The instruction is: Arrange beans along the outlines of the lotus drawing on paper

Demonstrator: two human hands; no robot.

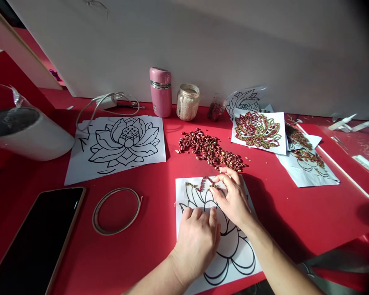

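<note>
- While the left hand [198, 239] lies palm down with fingers curled on the flower sheet [230, 248], low centre of the frame, it covers a good part of the drawing; whether anything sits under those fingers, I can't tell.
- And here's the right hand [233, 200], thumb and fingertips close together at the sheet's top edge, right by a zigzag row of small seeds [200, 185] along the outline; can't tell if a seed is pinched there.
- Just beyond, centre of the frame, the heap of dark red seeds [206, 147] spreads almost to the right fingertips.
- Over to the left: the lotus printouts [127, 141], a tape roll [95, 217] below them, and a black phone [38, 241] filling the lower left corner, all apart from the hands.
- Far left, a white cylinder [49, 135] tips over; near it, a white cable [95, 110].
- Upper centre, the pink flask [162, 98] stands upright beside an open jar [188, 104], with a small bag [216, 110] to their right.
- Upper right, a seed-covered picture [258, 130] overlaps other sheets!
</note>
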